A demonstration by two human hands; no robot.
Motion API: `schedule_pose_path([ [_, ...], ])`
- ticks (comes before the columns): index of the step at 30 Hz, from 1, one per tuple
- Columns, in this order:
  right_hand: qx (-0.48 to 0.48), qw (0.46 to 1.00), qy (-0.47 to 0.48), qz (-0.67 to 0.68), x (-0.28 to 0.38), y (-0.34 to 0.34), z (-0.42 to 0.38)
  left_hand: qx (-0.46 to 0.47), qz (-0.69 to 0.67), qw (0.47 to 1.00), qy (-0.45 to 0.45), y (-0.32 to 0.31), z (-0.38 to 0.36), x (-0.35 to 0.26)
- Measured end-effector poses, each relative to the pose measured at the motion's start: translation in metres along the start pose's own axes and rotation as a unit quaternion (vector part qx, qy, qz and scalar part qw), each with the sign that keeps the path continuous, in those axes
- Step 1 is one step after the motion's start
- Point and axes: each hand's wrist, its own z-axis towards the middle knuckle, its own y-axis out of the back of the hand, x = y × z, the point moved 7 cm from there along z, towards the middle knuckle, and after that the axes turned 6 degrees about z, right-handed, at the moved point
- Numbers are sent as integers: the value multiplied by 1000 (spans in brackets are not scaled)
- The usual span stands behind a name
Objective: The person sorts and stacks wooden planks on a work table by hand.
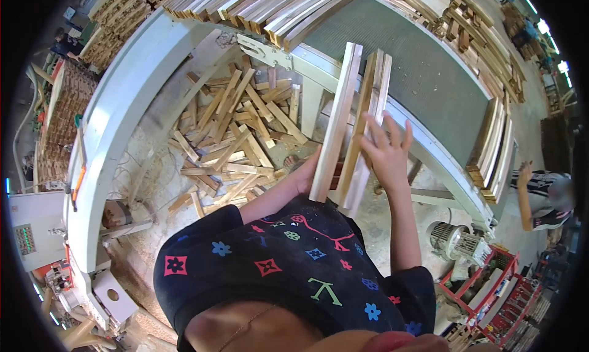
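Note:
A light wooden slat point(337, 122) slants up in front of me, its upper end over the edge of a green conveyor belt point(405, 63). My left hand point(308, 170) grips it from the left side, with most of the fingers hidden behind the wood. Just to its right, two more wooden slats point(363, 128) stand side by side at nearly the same tilt. My right hand point(388, 152) is at their right face, fingers spread and fingertips touching or very close to the wood. What supports these two slats lower down cannot be made out.
A long row of slats point(264, 8) lies along the belt's far left, and another stack point(494, 149) at its right end. Loose offcuts point(236, 131) heap on the floor. A motor point(457, 238) and red rack point(491, 297) stand lower right. Another person point(546, 195) is at far right.

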Motion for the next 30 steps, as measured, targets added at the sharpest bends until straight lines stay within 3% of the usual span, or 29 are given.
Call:
schedule_pose_path([
  [1, 8, 999, 41, 1, 7, -8, 0, -16, 16, 999, -43, 1, 3, -5],
  [2, 19, 998, 34, 58, 7, -13, 0, 28, -25, 999, -30, 14, 7, 1],
  [5, -109, 952, -173, 227, -22, -32, -16, 111, -79, 991, 6, -31, -10, -9],
  [6, -185, 895, -261, 311, -32, -30, -17, 108, -93, 990, 20, -28, -10, -8],
  [7, -153, 822, -351, 421, -39, -48, -21, 99, -83, 992, 14, -25, -9, -7],
  [9, -87, 609, -505, 605, -35, -88, -34, 81, -59, 995, 5, -17, -5, -6],
  [10, -90, 635, -483, 597, -28, -96, -31, 81, -71, 994, 17, -10, -1, -3],
  [13, -96, 818, -416, 387, -7, -75, -17, 16, -71, 997, 7, 11, 0, -1],
  [14, -55, 860, -362, 357, -2, -69, -4, 0, -77, 997, 26, 15, 0, 2],
  [17, -3, 905, -358, 229, 21, -64, 18, -28, -96, 994, 52, 16, -3, 2],
  [18, 37, 913, -357, 193, 22, -70, 25, -28, -100, 993, 48, 21, -1, 2],
  [24, 39, 903, -385, 186, -27, -107, 121, -20, -23, 999, -25, 26, 21, -83],
  [25, 32, 902, -390, 180, -42, -116, 147, -73, -51, 996, 0, 21, 17, -101],
  [27, 64, 860, -459, 212, -83, -146, 203, 251, -90, 963, -47, 27, 20, -132],
  [28, 49, 844, -483, 226, -105, -161, 231, 115, -41, 990, -70, 20, 4, -152],
  [30, 13, 819, -488, 302, -144, -202, 267, 56, -8, 992, -108, 51, -16, -167],
])
